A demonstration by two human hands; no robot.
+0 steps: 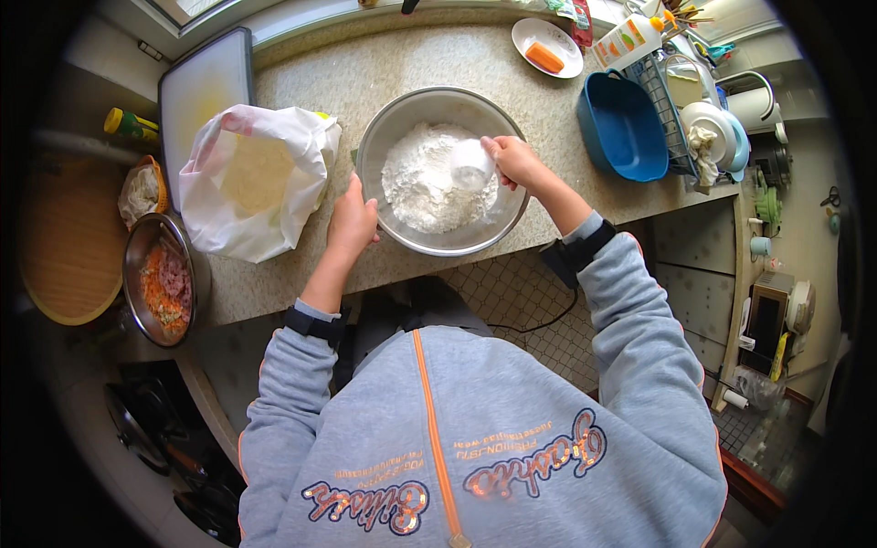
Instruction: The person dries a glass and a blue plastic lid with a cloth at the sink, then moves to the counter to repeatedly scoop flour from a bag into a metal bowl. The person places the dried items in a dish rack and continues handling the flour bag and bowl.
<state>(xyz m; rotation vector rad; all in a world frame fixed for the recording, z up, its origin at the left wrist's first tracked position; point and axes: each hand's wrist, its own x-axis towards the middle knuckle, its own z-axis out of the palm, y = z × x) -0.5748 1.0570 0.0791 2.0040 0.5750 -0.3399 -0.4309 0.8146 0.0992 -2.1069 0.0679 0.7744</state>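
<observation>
A large steel mixing bowl stands at the counter's front edge with a heap of white flour in it. Over the right part of the flour, my right hand grips a small clear cup, which looks tilted. My left hand is at the bowl's left rim, thumb and fingers against its outside; how firmly it holds the bowl is hard to tell. Left of that hand stands an open white bag with pale flour inside.
A steel bowl of minced meat and shredded carrot stands at the left, near a cutting board. Back right are a plate with a carrot piece, a blue basin, a dish rack and a bottle.
</observation>
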